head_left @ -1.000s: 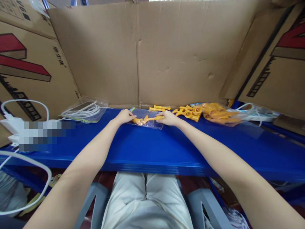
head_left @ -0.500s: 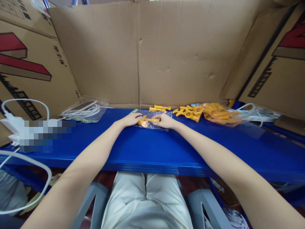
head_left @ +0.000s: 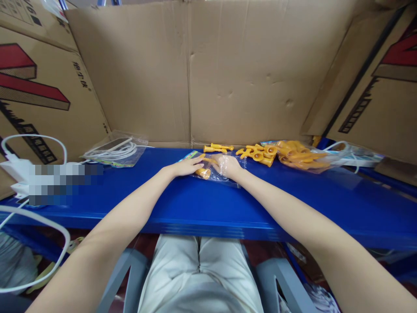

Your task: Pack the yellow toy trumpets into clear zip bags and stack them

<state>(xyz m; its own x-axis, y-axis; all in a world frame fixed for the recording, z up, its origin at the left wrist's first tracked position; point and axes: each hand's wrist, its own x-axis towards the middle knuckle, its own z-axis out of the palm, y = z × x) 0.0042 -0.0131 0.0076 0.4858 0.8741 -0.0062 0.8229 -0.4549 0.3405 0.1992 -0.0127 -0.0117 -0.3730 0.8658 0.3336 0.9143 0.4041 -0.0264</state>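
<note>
On the blue shelf top lies a clear plastic bag (head_left: 224, 179) with a colourful printed strip at its left end. A rounded yellow plastic part (head_left: 203, 173) shows in the bag's left half. My right hand (head_left: 228, 166) is inside the bag up to about the wrist, film covering its back. Its fingers are closed on a slim yellow plastic piece (head_left: 211, 161). My left hand (head_left: 188, 166) rests on the bag's printed end, fingers stretched out and slightly apart, their tips close to the yellow parts.
Loose yellow pieces (head_left: 218, 148) and a yellow pile (head_left: 259, 154) lie behind and to the right. Farther right is a filled bag of yellow parts (head_left: 299, 155). A bagged white cable (head_left: 119, 151) and white plugs (head_left: 19, 169) are at left. Cardboard (head_left: 247, 74) stands behind the blue shelf (head_left: 202, 204).
My right hand has gone into the bag with the slim yellow piece. The bag and both hands have shifted slightly right, and the rounded part sits farther right.
</note>
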